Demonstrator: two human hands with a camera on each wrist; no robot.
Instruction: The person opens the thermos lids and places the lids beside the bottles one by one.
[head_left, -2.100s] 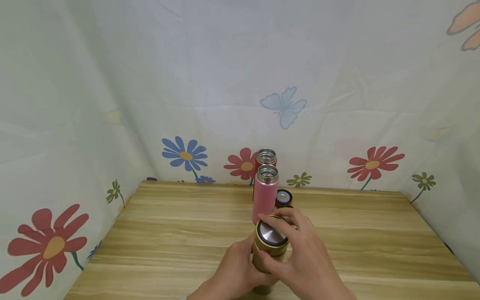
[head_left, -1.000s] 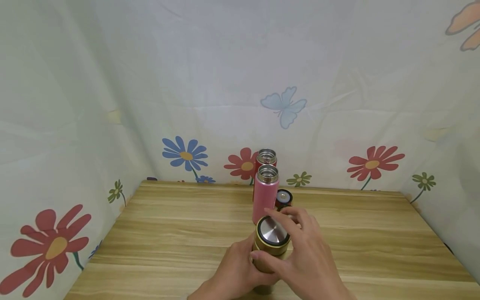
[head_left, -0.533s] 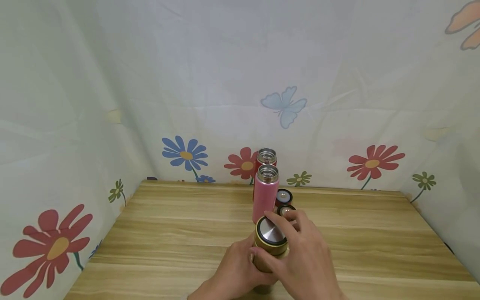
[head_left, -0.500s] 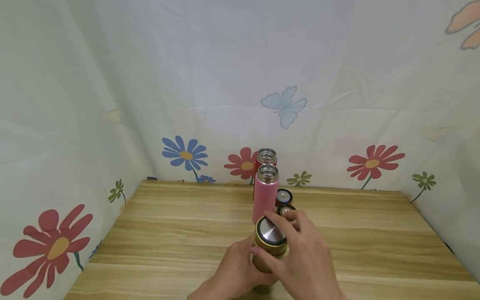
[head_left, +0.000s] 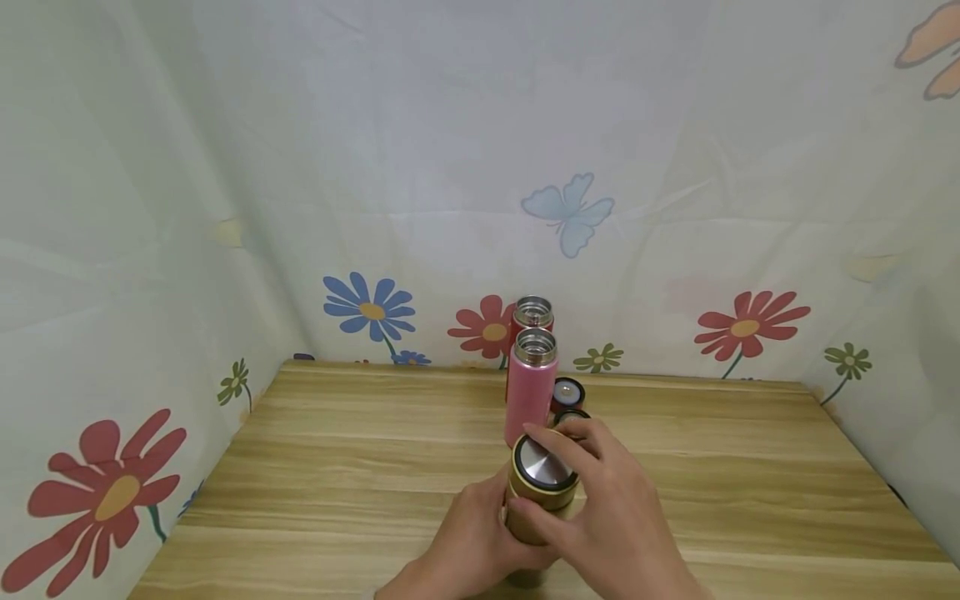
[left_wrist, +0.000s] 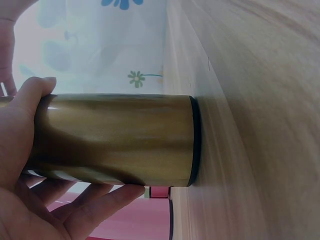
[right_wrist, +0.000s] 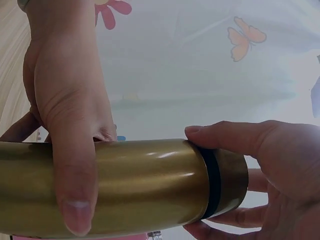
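Observation:
A gold thermos flask [head_left: 525, 532] stands upright near the table's front, its black base [left_wrist: 196, 142] at the wood in the left wrist view. My left hand [head_left: 467, 537] grips the flask's body, thumb on one side and fingers round the other. On top sits the gold lid [head_left: 546, 467], with a brushed silver disc inside a black ring. My right hand [head_left: 618, 504] holds that lid between thumb and fingers. A dark band [right_wrist: 212, 182] shows between lid and body in the right wrist view.
Just beyond the flask stands a pink thermos bottle [head_left: 529, 400] without its lid. Behind it is a red one [head_left: 517, 329], also uncovered. Two lids [head_left: 567, 393] lie to their right, the nearer partly hidden by my right hand. A flower-printed curtain [head_left: 420, 167] encloses the wooden table [head_left: 360, 467].
My right thumb and fingers have shifted back and forth round the gold lid, small turns of the hand. My left hand and the flask have stayed in place.

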